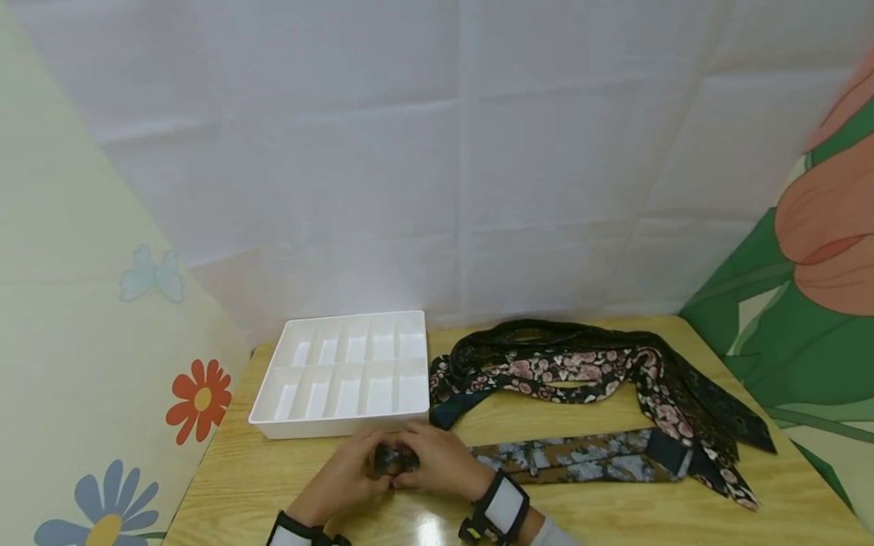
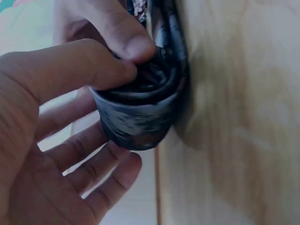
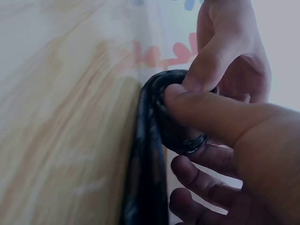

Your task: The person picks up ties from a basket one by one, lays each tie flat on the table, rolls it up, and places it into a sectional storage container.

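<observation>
Necktie, brown with pale blue-grey blotches, lies flat along the wooden surface in my head view, its rolled end between the left hand and the right hand. That roll sits just in front of the white compartment tray; other dark and floral ties lie in a heap farther right. I judge it light, soft and smooth, liable to spring loose, so I'd hold the coil by its edges, evenly. Both hands hide most of the roll here.

In my left wrist view, the left thumb presses the coil's upper edge, pinching the roll with the fingers behind it, while the lower fingers spread loosely beneath. The coil's far side is covered, and its core is too dark to read.

In my right wrist view, the right thumb pinches the coil, with the other fingers bent beneath it; the strip runs off the frame's bottom, blurred.
</observation>
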Demonstrator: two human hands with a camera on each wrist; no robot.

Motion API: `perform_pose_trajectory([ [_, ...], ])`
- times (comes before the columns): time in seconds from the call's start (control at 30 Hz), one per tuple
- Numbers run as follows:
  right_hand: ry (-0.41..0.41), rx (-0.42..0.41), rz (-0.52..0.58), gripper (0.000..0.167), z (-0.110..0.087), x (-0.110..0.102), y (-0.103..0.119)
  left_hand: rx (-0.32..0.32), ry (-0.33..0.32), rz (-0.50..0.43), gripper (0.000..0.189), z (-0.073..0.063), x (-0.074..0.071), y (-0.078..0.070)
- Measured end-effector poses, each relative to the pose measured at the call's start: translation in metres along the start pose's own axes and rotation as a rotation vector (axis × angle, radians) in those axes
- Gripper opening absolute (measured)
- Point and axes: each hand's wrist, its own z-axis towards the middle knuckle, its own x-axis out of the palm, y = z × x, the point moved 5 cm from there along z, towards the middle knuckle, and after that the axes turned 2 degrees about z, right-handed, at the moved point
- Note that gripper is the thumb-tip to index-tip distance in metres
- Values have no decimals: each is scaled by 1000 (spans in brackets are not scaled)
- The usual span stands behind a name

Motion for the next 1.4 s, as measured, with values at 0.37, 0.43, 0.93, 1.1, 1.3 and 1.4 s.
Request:
perform_pose_trajectory([
  [0.37,24,-4,-38,44,-6,0,-7,17,17,25,38,-1,5,-5],
  [0.43,26,1,-74,43,-7,0,-7,22,25,29,39,-1,7,-5],
  [0.93,82,-5,-141,43,-15,-4,0,124,16,35,40,0,13,-12],
  [1.1,77,-2,-131,43,-18,-5,2,144,14,50,37,3,17,-14],
  [1.3,57,44,-187,48,-17,-8,3,91,39,46,52,5,23,-12],
  [1.4,55,42,-168,51,-18,-8,4,64,28,44,53,3,22,-10],
])
